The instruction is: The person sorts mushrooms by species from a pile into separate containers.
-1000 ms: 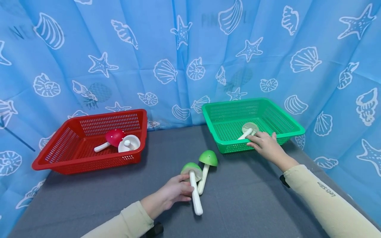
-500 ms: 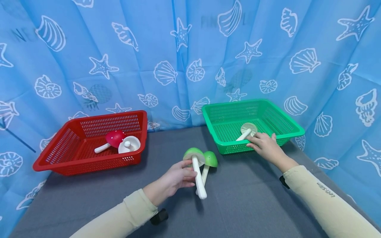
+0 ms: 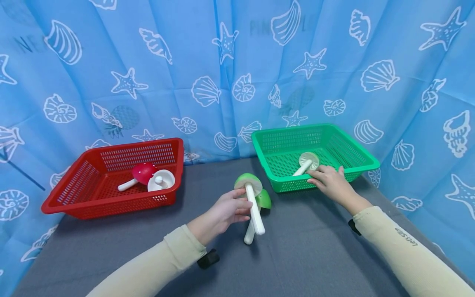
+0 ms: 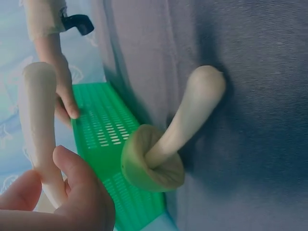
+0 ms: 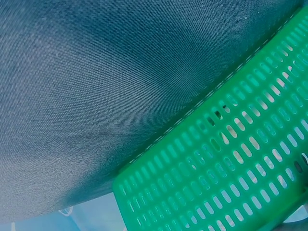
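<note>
Green-cap mushroom up off table, stem pinched in L hand, near 2nd green-cap. Green bskt: 1 pale-underside mushroom; R hand grips rim. Red bskt: red-cap mushroom + white-underside one.

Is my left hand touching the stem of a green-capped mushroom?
Touching. The left wrist view shows the left hand pinching the green-capped mushroom's white stem between thumb and finger.
</note>
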Demonstrator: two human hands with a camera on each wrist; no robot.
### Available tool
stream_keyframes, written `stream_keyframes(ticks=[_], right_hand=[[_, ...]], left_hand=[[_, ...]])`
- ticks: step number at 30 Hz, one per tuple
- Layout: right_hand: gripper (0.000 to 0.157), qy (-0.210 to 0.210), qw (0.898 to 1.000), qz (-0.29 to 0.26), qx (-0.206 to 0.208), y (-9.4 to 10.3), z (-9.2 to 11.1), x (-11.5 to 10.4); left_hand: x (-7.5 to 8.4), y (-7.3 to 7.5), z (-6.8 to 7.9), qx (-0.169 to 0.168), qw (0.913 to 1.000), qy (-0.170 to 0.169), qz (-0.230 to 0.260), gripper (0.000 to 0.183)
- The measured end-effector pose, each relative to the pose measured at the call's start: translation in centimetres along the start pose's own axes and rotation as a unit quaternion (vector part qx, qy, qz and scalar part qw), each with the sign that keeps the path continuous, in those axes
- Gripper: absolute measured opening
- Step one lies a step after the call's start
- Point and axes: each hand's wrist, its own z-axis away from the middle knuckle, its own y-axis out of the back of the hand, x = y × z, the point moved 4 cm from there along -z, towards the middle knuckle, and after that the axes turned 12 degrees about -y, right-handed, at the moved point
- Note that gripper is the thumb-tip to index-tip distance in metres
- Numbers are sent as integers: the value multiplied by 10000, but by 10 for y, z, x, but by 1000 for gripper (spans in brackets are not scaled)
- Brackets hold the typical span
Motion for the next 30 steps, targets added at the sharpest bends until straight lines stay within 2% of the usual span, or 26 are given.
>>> stream_keyframes(ticks=[4, 10, 23, 30], right_hand=[[38, 12, 10000, -3, -50, 0, 0, 1], [34, -28, 9999, 88, -93, 1, 1, -1], [32, 8, 10000, 14, 19, 1, 0, 0], [36, 18, 10000, 39, 18, 1, 0, 0]], left_hand=[[3, -5, -6, 11, 10000, -22, 24, 58], [11, -12, -16, 143, 9998, -47, 132, 58], [23, -23, -39, 358, 9990, 33, 251, 59], [26, -30, -54, 468, 9973, 63, 556, 60]])
